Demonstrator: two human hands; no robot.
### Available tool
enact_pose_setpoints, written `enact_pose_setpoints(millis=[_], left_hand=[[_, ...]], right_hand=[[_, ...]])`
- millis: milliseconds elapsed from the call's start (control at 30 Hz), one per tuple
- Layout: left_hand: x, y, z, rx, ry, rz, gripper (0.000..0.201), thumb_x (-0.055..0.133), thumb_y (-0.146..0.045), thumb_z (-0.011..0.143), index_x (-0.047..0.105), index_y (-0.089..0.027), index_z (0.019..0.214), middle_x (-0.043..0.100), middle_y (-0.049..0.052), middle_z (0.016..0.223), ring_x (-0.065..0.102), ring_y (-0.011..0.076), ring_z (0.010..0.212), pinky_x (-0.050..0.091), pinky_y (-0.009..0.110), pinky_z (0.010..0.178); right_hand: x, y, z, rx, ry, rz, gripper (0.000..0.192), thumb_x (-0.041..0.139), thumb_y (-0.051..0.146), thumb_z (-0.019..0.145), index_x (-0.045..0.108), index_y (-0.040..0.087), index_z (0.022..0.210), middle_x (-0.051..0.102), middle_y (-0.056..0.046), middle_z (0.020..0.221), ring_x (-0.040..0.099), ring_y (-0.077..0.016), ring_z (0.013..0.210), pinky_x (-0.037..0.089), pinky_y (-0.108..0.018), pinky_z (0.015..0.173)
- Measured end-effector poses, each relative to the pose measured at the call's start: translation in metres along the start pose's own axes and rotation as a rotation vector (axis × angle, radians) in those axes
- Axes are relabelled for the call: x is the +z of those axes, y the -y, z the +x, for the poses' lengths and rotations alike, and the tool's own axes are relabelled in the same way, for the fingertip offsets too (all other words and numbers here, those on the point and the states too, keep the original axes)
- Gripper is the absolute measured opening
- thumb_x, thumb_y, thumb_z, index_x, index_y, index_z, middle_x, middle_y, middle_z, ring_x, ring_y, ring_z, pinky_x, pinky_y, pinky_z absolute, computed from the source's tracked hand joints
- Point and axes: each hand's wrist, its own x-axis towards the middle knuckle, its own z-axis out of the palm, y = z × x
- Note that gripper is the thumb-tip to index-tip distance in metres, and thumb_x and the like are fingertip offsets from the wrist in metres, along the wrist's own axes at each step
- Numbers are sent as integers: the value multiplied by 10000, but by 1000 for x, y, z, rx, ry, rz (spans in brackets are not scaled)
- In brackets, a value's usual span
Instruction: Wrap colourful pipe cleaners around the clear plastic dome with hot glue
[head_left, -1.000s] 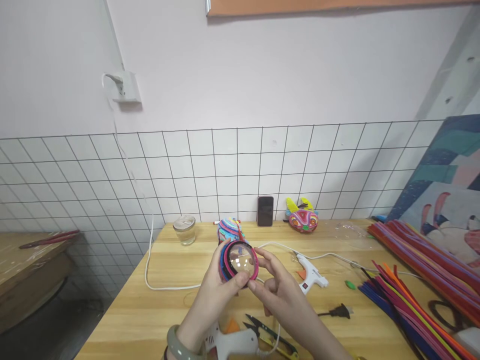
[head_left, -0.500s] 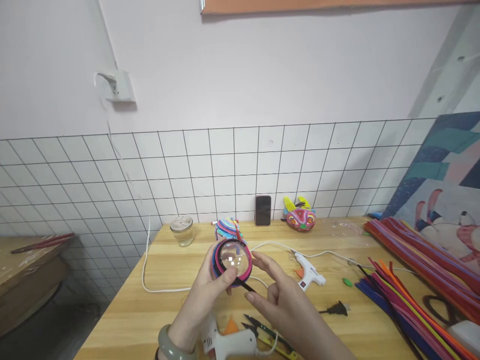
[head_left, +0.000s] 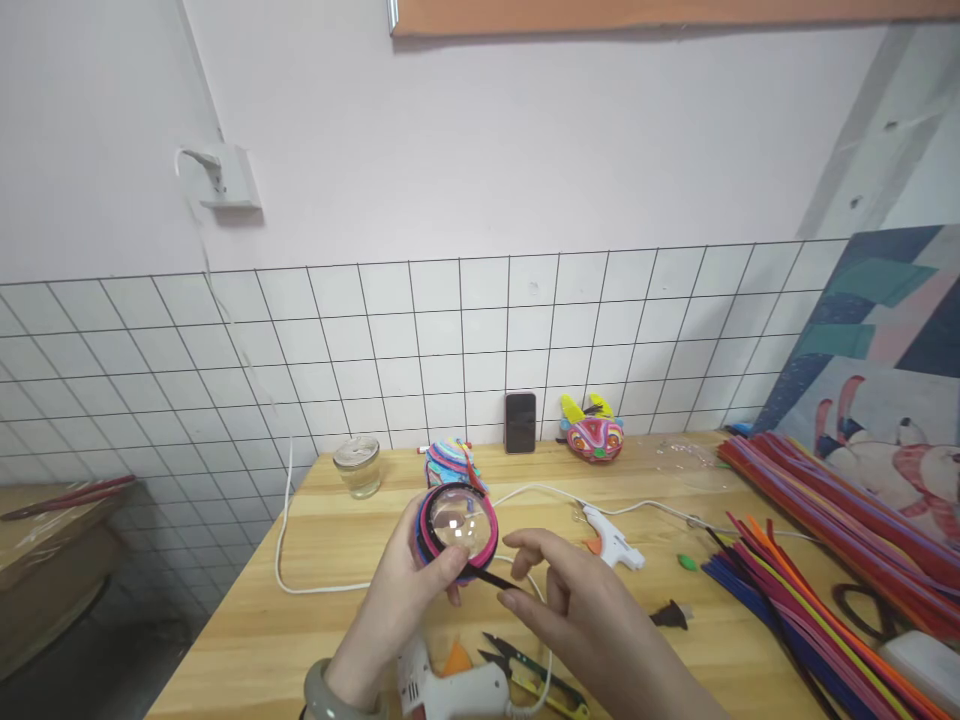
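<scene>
Left hand [head_left: 409,600]: clamped on the clear dome [head_left: 458,520], held above the desk [head_left: 330,610] at centre
Right hand [head_left: 570,610]: fingers pinching the black stem's loose end at the dome's 5 o'clock
Done: pink, blue, black rings wrapped around the rim
Left: loose black tail unwound

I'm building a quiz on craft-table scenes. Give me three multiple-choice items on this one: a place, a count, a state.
1. Where does the black phone stand?
A. against the tiled wall
B. on the floor
C. under the glue gun

2. How many white glue guns lie on the wooden table?
A. one
B. two
C. four

3. What does the left hand do?
A. lies flat
B. holds the clear dome ringed with pink and black pipe cleaner
C. grips scissors

A: the phone leans upright at the tiles.
B: one gun at centre, one near the wrist.
B: the fingers wrap the dome.
</scene>
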Motion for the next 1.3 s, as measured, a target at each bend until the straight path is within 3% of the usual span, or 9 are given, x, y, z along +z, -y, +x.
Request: enact_pose_setpoints(millis=[200, 433, 600, 700, 767, 900, 1000, 1167, 1300], left_hand=[[-3, 2, -1, -5, 19, -8, 434, 709, -379, 762, 521, -206, 1113, 637, 21, 844, 565, 126, 586, 473, 216, 449], [-2, -3, -1, -39, 7, 19, 512, 715, -407, 745, 495, -198, 1158, 630, 37, 857, 566, 144, 603, 466, 226, 444], [-2, -2, -6, -42, 39, 53, 665, 719, -436, 730, 411, -224, 1280, 634, 99, 1053, 584, 187, 728, 475, 233, 476], [1, -4, -8, -46, 68, 69, 678, 704, -440, 744, 385, -239, 1307, 627, 110, 1119, 593, 196, 749, 466, 234, 476], [5, -6, -9, -36, 65, 79, 655, 698, -423, 755, 393, -246, 1307, 620, 114, 1157, 611, 227, 828, 471, 242, 498], [8, -8, -9, -16, 49, 92, 620, 704, -384, 760, 420, -255, 1296, 604, 108, 1223, 594, 292, 1034, 515, 307, 670], [9, -9, -9, -15, 63, 81, 609, 705, -385, 760, 429, -261, 1289, 621, 98, 1197, 598, 309, 1058, 516, 371, 780], [9, -15, -9, -10, 102, 81, 490, 713, -365, 764, 514, -295, 1206, 663, 37, 1125, 588, 283, 1098, 464, 380, 920], [7, -16, -9, 2, 133, 95, 451, 696, -343, 787, 530, -279, 1201, 658, 36, 1135, 596, 260, 1074, 463, 352, 902]], right_hand=[[-11, 6, -1, -105, 50, -42, 141, 549, 244, 847, 658, 228, 759, 643, -10, 676, 592, -183, 641, 426, -279, 593], [-10, 6, -2, -103, 59, -58, 129, 567, 215, 829, 654, 244, 919, 652, -6, 718, 598, -187, 634, 457, -302, 603], [-2, 5, -4, -59, 13, 15, 680, 662, 166, 714, 420, 292, 1337, 600, -70, 1174, 616, -234, 937, 496, -389, 840], [4, 7, -4, -55, 19, 88, 957, 725, 170, 642, 234, 275, 1457, 352, -79, 1490, 353, -274, 1342, 349, -423, 1071], [9, 8, -4, -31, 23, 120, 1017, 720, 177, 637, 164, 255, 1485, 274, -75, 1539, 256, -270, 1401, 310, -427, 1104], [15, 5, -5, -4, -36, 158, 833, 618, 199, 740, 227, 279, 1471, 569, -75, 1310, 595, -251, 1115, 473, -398, 955], [16, 1, -4, -36, -49, 198, 738, 562, 172, 772, 289, 279, 1449, 661, -63, 1151, 677, -208, 847, 538, -353, 828], [16, -1, 0, -151, -43, 296, 655, 555, 137, 773, 400, 306, 1387, 589, -48, 1293, 558, -236, 1178, 456, -384, 991], [15, 0, 1, -151, 1, 261, 655, 573, 135, 769, 420, 283, 1388, 583, -59, 1316, 531, -256, 1216, 476, -393, 972]])
